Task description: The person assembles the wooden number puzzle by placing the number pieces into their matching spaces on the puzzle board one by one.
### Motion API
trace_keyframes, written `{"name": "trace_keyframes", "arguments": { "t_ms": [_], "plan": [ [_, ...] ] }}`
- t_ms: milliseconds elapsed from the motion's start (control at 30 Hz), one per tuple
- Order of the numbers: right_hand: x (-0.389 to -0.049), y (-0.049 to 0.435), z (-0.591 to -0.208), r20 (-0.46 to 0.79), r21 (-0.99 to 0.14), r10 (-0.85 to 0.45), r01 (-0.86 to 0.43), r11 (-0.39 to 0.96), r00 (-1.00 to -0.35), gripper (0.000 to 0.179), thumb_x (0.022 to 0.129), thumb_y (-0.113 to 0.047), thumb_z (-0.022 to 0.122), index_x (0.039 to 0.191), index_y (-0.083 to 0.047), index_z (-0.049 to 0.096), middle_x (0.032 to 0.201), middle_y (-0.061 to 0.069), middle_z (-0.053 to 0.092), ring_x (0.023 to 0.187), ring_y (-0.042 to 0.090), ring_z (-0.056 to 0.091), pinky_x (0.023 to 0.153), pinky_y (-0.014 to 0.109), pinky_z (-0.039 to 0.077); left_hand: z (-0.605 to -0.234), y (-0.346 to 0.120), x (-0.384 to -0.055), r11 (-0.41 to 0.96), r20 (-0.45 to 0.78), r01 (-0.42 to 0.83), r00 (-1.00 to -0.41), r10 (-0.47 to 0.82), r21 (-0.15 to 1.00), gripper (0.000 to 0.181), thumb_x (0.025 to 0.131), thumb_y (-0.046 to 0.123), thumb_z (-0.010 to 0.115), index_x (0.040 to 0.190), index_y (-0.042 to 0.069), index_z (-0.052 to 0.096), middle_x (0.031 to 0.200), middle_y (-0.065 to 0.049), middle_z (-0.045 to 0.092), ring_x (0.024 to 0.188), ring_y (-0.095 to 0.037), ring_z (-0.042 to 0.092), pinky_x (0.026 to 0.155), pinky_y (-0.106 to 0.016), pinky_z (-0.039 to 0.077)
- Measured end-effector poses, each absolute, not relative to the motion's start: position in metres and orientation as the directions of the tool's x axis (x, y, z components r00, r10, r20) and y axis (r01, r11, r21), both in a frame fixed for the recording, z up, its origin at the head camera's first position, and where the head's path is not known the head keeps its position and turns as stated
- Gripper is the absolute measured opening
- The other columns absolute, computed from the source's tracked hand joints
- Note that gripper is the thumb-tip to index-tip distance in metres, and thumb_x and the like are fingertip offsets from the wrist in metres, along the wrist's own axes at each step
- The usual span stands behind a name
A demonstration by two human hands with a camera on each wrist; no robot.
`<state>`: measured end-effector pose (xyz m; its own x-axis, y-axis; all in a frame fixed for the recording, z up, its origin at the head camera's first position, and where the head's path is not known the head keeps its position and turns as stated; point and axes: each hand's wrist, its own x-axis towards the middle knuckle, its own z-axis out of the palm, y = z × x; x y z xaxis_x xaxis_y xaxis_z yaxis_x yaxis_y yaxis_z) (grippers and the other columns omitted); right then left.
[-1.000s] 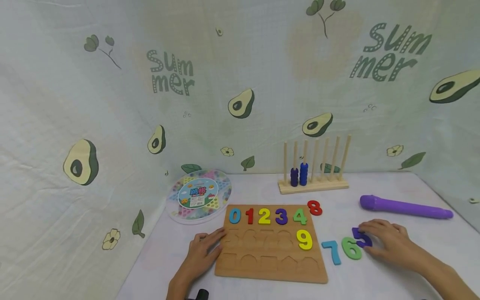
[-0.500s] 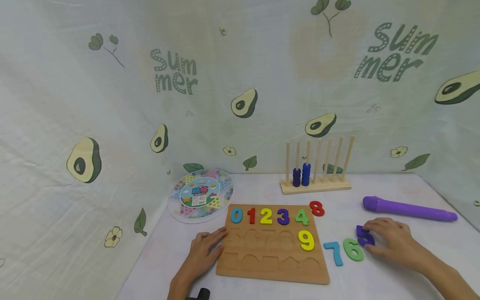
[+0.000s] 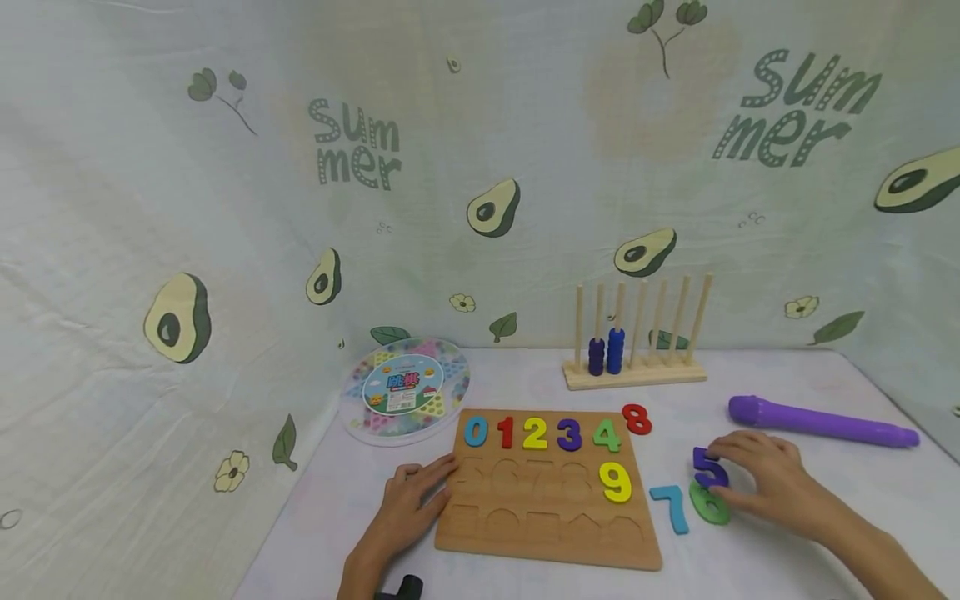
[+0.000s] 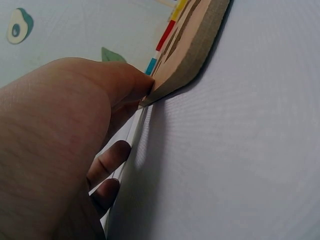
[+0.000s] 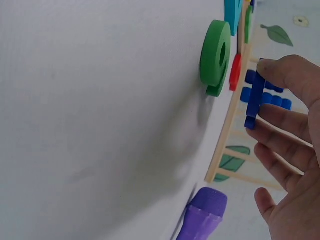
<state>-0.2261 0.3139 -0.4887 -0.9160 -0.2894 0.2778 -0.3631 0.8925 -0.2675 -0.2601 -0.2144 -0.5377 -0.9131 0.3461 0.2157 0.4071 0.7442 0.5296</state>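
Head view: holds the purple 5 pinched between thumb and fingers of the right hand, right of the wooden board and close by the green 6. Points its long axis roughly away from the person, slightly aslant. Has to look leftward from there, past the blue 7 and over the board's right edge, to find what seems a 5-shaped recess at the left end of the second row. Rests the left hand against the board's left edge, fingers relaxed, well apart from the 5; far nearer to it with the right.

Counts ten digits: one in the grip; five along the top row, 0 to 4; one yellow 9 in the second row; three to the right, namely 6, 7 and the red 8 by the far corner. Counts also one bead rack with seven rods, two beaded; one purple toy microphone; one round game box.

Left wrist view: touches the board's corner, with two lower fingers loosely bent off it.

Right wrist view: shows the 5 edge-on in the pinch, raised off the counter, apart from the 6.
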Motion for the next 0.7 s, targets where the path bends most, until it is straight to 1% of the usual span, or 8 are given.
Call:
{"name": "trace_keyframes", "arguments": {
  "t_ms": [233,333,500,600,700],
  "plan": [
    [-0.228,0.296,-0.477,0.262,-0.279,-0.301,-0.370,0.886,-0.917,0.046,0.072,-0.032,0.090,0.110,-0.011,0.073,0.115,0.010,0.068,0.117,0.043,0.049,0.092,0.066,0.025,-0.538,-0.214,-0.261,0.740,0.247,0.430,-0.903,0.352,0.516,0.039,0.100,0.027,0.062,0.139,0.022,0.062,0.147,0.007,0.053,0.114,-0.020,0.042,0.091,-0.051,0.032],
    [-0.231,0.291,-0.474,0.258,-0.272,-0.306,-0.373,0.887,-0.916,0.047,0.072,-0.035,0.089,0.111,-0.013,0.073,0.116,0.009,0.067,0.117,0.042,0.049,0.092,0.065,0.025,-0.537,-0.215,-0.261,0.739,0.255,0.434,-0.901,0.352,0.515,0.039,0.100,0.028,0.061,0.139,0.023,0.062,0.147,0.007,0.053,0.113,-0.020,0.042,0.089,-0.049,0.032],
    [-0.228,0.281,-0.474,0.240,-0.285,-0.309,-0.371,0.884,-0.920,0.047,0.073,-0.038,0.088,0.112,-0.015,0.072,0.117,0.006,0.067,0.117,0.040,0.050,0.094,0.065,0.023,-0.540,-0.217,-0.259,0.748,0.224,0.416,-0.909,0.351,0.518,0.039,0.100,0.029,0.061,0.139,0.024,0.062,0.147,0.010,0.053,0.115,-0.021,0.041,0.088,-0.048,0.032],
    [-0.227,0.275,-0.474,0.249,-0.284,-0.309,-0.374,0.883,-0.918,0.046,0.074,-0.036,0.088,0.112,-0.016,0.073,0.117,0.005,0.067,0.117,0.038,0.051,0.096,0.065,0.023,-0.541,-0.217,-0.258,0.751,0.208,0.405,-0.914,0.349,0.521,0.039,0.100,0.029,0.062,0.139,0.024,0.062,0.147,0.010,0.052,0.115,-0.020,0.041,0.089,-0.048,0.032],
    [-0.228,0.270,-0.471,0.268,-0.269,-0.314,-0.384,0.883,-0.911,0.045,0.074,-0.035,0.088,0.112,-0.016,0.073,0.117,0.005,0.067,0.116,0.037,0.052,0.096,0.064,0.023,-0.540,-0.216,-0.259,0.753,0.212,0.407,-0.913,0.348,0.516,0.039,0.100,0.030,0.062,0.138,0.024,0.062,0.147,0.009,0.053,0.112,-0.019,0.041,0.087,-0.046,0.032]
  ]
}}
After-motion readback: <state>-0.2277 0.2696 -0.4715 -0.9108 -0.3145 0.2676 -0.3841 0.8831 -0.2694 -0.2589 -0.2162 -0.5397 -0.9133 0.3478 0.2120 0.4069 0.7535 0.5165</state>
